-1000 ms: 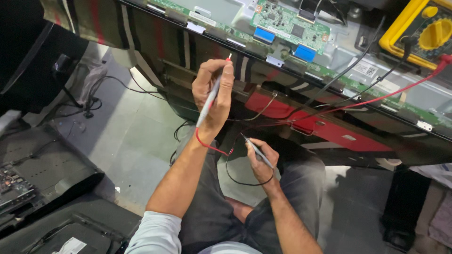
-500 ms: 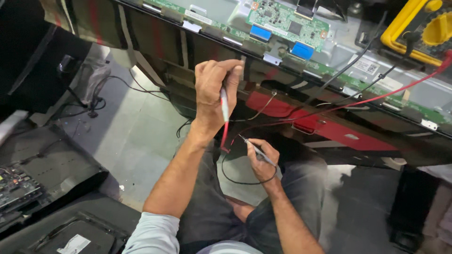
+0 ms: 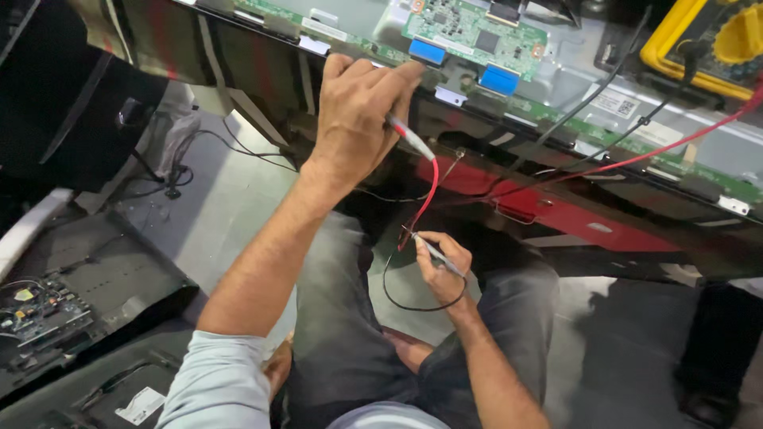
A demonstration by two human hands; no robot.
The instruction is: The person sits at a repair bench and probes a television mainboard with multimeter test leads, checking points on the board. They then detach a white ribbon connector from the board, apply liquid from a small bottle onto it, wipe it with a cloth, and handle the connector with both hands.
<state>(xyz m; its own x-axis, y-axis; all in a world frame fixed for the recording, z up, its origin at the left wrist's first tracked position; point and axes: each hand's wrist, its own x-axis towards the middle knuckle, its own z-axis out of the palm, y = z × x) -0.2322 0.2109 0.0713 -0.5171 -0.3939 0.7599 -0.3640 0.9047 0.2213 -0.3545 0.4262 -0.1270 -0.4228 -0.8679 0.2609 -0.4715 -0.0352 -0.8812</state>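
Observation:
My left hand [image 3: 359, 111] reaches up to the edge of an opened flat panel, holding a red test probe [image 3: 412, 137] whose red wire [image 3: 425, 199] trails down. Its fingertips touch the panel beside a blue connector [image 3: 427, 51] under the green circuit board [image 3: 475, 28]. My right hand [image 3: 442, 266] rests lower, above my knee, gripping a thin black probe [image 3: 429, 249] with a black wire [image 3: 413, 302] looping beneath it.
A yellow meter [image 3: 715, 44] lies at the top right, with red and black leads running from it across the panel. A black back cover and a small circuit board [image 3: 36, 310] lie on the grey floor at the left. My legs fill the lower middle.
My left hand has risen from mid-air to the panel's edge, turning the red probe downward. The right hand has stayed nearly still with its black probe.

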